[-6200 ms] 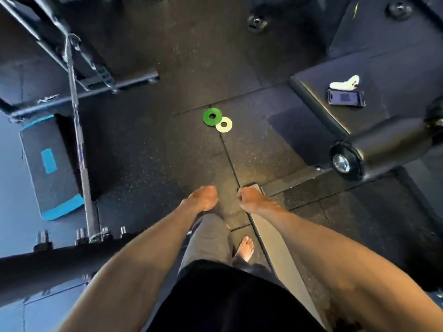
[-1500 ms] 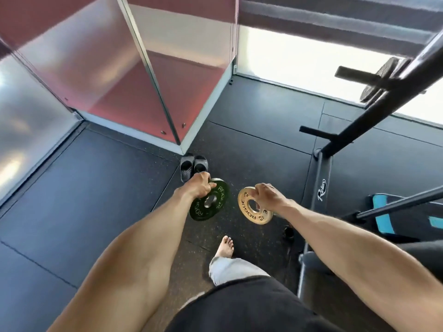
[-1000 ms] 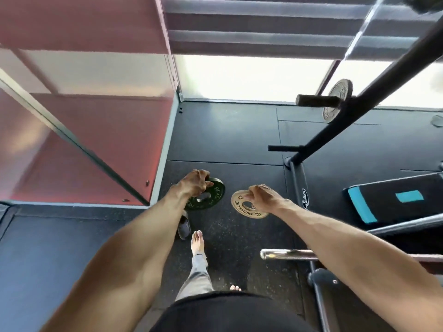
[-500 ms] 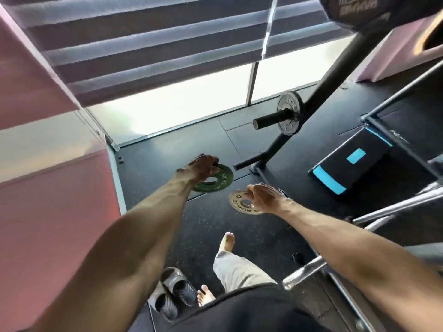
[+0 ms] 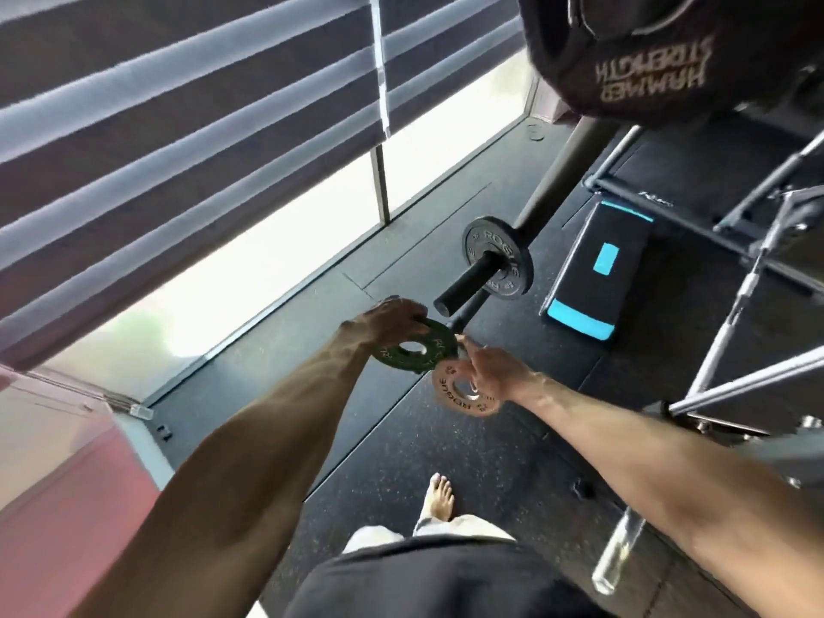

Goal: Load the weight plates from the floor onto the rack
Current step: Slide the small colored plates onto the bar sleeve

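Reader: Plates held where?
Legend: Near rack peg (image 5: 468, 283), left hand (image 5: 388, 321) pinches green plate (image 5: 419, 352) at rim; right hand (image 5: 497, 372) clasps tan plate (image 5: 459, 392). Rigid, probably light; rim grip suffices.

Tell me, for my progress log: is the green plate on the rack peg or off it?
Off. The left hand holds the green plate short of the peg; only a grey plate sits on it.
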Available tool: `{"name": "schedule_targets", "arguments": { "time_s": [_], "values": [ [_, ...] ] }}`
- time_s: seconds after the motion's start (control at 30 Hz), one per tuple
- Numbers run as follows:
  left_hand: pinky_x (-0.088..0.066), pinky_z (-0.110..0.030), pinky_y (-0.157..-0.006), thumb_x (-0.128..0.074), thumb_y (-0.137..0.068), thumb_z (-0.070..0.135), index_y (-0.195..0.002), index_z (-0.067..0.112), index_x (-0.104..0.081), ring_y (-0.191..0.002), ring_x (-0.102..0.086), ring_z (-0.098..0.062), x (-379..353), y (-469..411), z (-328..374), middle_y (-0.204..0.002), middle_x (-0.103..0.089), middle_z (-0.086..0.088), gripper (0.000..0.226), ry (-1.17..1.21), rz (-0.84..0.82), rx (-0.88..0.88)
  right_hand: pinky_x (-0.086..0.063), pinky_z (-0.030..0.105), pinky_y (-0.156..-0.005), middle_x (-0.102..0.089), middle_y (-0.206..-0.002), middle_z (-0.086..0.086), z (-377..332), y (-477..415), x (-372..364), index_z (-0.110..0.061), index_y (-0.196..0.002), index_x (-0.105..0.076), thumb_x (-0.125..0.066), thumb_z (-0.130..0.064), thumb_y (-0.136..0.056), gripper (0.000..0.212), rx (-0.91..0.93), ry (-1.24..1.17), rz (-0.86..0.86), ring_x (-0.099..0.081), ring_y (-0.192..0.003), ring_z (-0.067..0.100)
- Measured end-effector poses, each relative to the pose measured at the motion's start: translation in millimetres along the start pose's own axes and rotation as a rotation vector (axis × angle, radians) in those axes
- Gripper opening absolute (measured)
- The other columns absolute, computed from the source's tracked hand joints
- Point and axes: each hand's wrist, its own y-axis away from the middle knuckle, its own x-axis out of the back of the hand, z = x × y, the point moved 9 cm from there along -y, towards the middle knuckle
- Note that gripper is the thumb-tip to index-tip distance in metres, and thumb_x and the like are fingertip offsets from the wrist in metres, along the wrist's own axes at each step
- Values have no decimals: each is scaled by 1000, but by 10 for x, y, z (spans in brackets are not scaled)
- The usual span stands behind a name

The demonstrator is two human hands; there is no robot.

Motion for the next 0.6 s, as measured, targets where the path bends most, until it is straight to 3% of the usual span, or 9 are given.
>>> {"name": "schedule_targets", "arguments": {
  "time_s": [0.07,0.2,0.33,0.5,0.6],
  "values": [
    [-43,-31,-83,-54,-98,36,-105,24,-65,-96,-57,-15,27,-113,118,-102,-61,3,17,-40,-26,-90,-53,26,-63,-67,-108,11,76,-83,45,-18,-148,-23,-45,-33,-103,52,-44,-15,40,-57,-64,6],
    [-42,-33,-88,-55,-97,38,-111,25,-64,-98,-52,-11,171,-437,167,-103,-57,9,21,-63,-78,-187,-38,14,-42,-56,-82,-5,29,-89,219,-15,-134,-34,-42,-26,-105,32,-128,-113,92,-45,-53,-3],
    [-42,-39,-98,-57,-96,40,-113,20,-67,-104,-52,-14,173,-725,204,-109,-61,2,28,-174,-177,-315,-38,8,-39,-41,-72,-12,19,-137,298,-17,-136,-34,-42,-20,-106,31,-211,-190,174,-45,-45,-1],
    [-49,-41,-92,-61,-95,37,-106,18,-71,-99,-63,-20,220,-1014,264,-106,-68,-4,25,-214,-269,-426,-34,13,-36,-49,-72,-9,136,-245,192,-18,-148,-25,-40,-24,-106,44,-359,-242,217,-44,-50,2],
    [-52,-41,-87,-63,-94,36,-108,15,-72,-94,-66,-23,261,-1098,379,-103,-70,-6,27,-278,-308,-516,-46,20,-42,-65,-89,-1,167,-282,142,-26,-146,-21,-46,-24,-104,49,-421,-230,240,-58,-57,8]
  ]
}}
